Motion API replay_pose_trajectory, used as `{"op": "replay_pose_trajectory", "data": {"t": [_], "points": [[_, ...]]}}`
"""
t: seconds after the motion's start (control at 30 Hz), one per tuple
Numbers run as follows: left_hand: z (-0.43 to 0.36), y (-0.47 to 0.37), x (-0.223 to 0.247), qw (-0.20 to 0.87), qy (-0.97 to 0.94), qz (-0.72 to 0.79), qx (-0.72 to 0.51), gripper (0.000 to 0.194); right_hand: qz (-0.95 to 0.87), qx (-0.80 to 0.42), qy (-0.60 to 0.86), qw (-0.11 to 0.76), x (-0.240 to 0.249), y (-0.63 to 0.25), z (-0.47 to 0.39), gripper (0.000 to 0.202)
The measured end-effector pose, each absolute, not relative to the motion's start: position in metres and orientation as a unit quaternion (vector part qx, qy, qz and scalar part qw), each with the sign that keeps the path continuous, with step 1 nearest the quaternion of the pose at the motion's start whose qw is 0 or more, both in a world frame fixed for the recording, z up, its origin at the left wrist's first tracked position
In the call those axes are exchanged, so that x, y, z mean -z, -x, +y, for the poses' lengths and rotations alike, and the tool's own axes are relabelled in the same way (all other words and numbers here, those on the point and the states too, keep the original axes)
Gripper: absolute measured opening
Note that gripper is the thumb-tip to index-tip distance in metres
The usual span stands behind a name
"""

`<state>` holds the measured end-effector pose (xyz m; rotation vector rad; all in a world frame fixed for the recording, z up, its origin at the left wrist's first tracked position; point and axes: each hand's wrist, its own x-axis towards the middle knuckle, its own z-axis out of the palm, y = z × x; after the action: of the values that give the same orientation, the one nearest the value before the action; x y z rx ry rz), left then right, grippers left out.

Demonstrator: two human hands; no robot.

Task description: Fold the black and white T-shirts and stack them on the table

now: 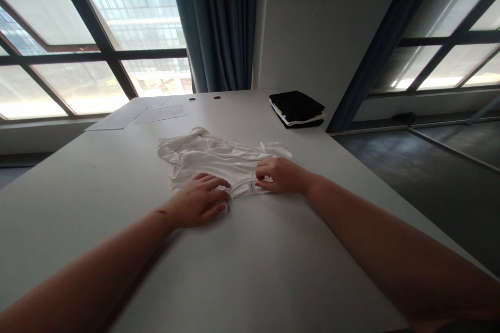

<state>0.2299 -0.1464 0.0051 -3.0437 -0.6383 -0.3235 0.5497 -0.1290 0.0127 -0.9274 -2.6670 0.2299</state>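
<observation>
A wrinkled white shirt [219,161] lies spread on the white table [242,260], its neckline with a small label [251,186] towards me. My left hand [201,200] rests palm down on the near left part of the shirt, fingers apart and stretched over the fabric. At the neckline, right of the label, my right hand [275,174] has its fingers curled and closed on the cloth. Its palm side and part of the shirt's right edge are hidden beneath it.
Behind the shirt at the right sits a black folder [297,108] with papers inside. Loose paper sheets [162,113] lie at the table's far left. Two small round holes show near the back edge. Windows and a blue curtain [219,21] stand beyond.
</observation>
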Motion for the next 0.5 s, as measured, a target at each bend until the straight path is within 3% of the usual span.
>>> {"op": "replay_pose_trajectory", "data": {"t": [0.13,0.27,0.5], "points": [[-0.137,-0.225,0.002,0.007,0.963,-0.241,0.119,0.034,-0.943,-0.122,0.289,0.113,-0.013,-0.535,-0.138,0.009],[-0.13,-0.224,0.008,0.015,0.947,-0.285,0.144,0.038,-0.93,-0.097,0.345,0.087,-0.005,-0.524,-0.139,0.016],[-0.142,-0.227,-0.006,-0.002,0.976,-0.177,0.129,0.033,-0.939,-0.162,0.287,0.093,-0.01,-0.53,-0.141,0.015]]}}
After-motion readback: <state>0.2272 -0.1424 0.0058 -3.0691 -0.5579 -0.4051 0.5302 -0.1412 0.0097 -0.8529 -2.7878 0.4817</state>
